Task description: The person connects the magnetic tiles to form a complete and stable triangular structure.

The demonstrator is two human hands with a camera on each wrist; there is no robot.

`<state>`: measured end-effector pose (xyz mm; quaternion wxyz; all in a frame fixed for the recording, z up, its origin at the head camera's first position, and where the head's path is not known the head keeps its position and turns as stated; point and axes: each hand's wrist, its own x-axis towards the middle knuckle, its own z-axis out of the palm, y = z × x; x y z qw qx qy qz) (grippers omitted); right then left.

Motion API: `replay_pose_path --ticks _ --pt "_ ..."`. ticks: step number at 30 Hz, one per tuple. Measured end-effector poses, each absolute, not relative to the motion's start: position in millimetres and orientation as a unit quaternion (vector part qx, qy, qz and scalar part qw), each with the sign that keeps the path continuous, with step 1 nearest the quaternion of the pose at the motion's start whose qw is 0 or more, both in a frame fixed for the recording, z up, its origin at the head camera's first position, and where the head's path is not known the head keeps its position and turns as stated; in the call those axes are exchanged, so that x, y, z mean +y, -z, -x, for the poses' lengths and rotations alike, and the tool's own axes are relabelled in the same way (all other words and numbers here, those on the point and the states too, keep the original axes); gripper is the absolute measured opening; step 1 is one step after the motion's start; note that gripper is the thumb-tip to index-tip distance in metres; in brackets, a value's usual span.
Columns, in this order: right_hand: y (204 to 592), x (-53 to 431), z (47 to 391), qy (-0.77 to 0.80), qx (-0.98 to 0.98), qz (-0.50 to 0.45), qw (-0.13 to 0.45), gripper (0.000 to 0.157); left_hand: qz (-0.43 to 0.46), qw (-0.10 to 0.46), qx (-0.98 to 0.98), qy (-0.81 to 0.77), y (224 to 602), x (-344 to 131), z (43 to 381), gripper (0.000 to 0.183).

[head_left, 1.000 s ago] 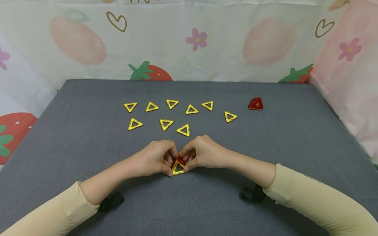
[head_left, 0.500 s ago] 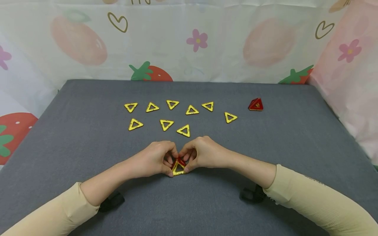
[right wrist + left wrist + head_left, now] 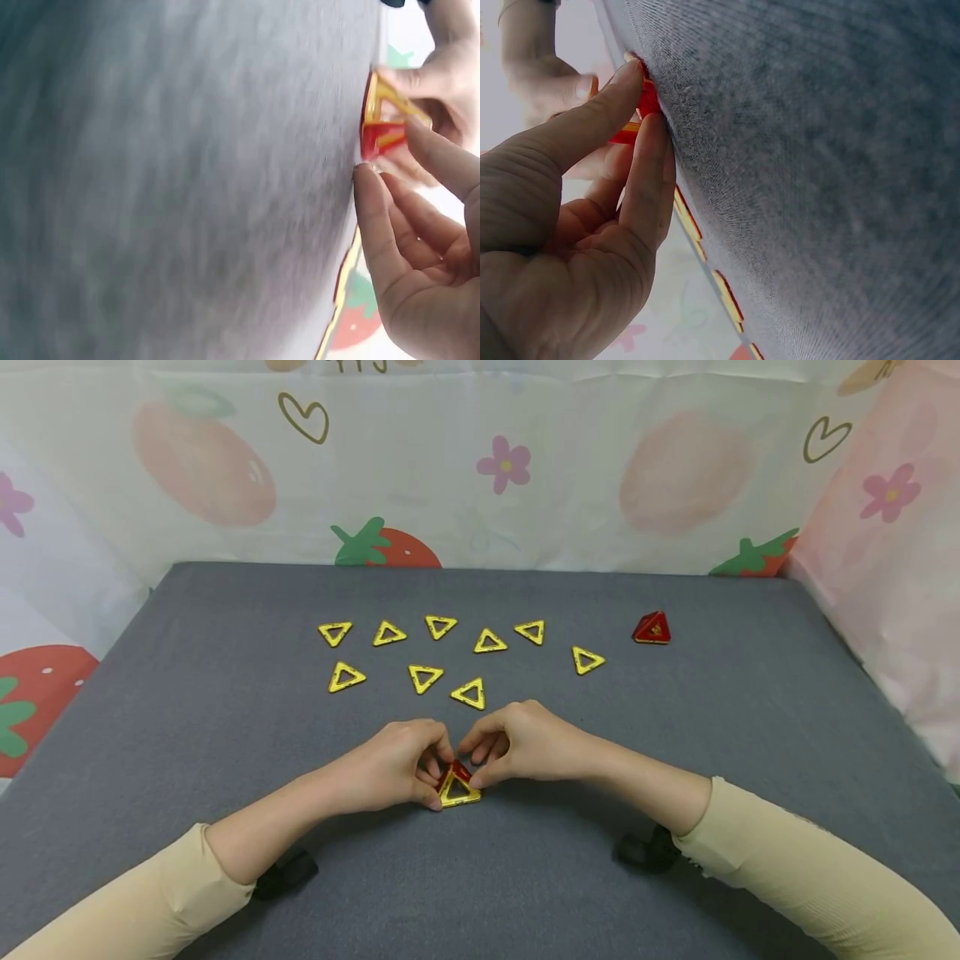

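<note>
A small pyramid of triangular magnetic tiles, with yellow frames and red sides, stands on the grey tabletop close to the person. My left hand pinches its left side, thumb at the front corner and fingers behind. In the left wrist view, red edges of the pyramid show between thumb and fingers. My right hand is at the right side, its thumb tip by the front face and its forefinger apart from the top. From the right wrist, the pyramid is seen standing beyond the parted thumb and fingers.
Several yellow triangular tiles lie flat and scattered beyond the hands. A finished-looking red pyramid stands at the back right. A printed cloth hangs behind the table's far edge.
My right hand has loosened and shifted slightly right and away, its forefinger leaving the pyramid's top. The left hand keeps its hold. The whole head view has shifted slightly.
</note>
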<state>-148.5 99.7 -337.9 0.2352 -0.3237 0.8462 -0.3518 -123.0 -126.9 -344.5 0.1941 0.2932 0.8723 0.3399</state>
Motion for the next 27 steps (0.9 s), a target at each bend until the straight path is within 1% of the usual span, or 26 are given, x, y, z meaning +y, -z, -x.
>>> replay_pose_path --ticks 9,18,27 --pt "329.6 122.6 167.4 0.366 0.869 0.272 0.194 0.028 -0.296 0.189 0.873 -0.338 345.2 -126.7 123.1 0.038" --pt "317.0 153.6 189.0 0.384 0.891 0.201 0.136 0.028 -0.291 0.192 0.870 -0.350 345.5 -127.1 122.0 0.038" --pt "314.8 181.2 206.7 0.394 0.902 0.151 0.092 0.030 -0.295 0.193 0.865 -0.357 345.8 -128.3 121.6 0.037"
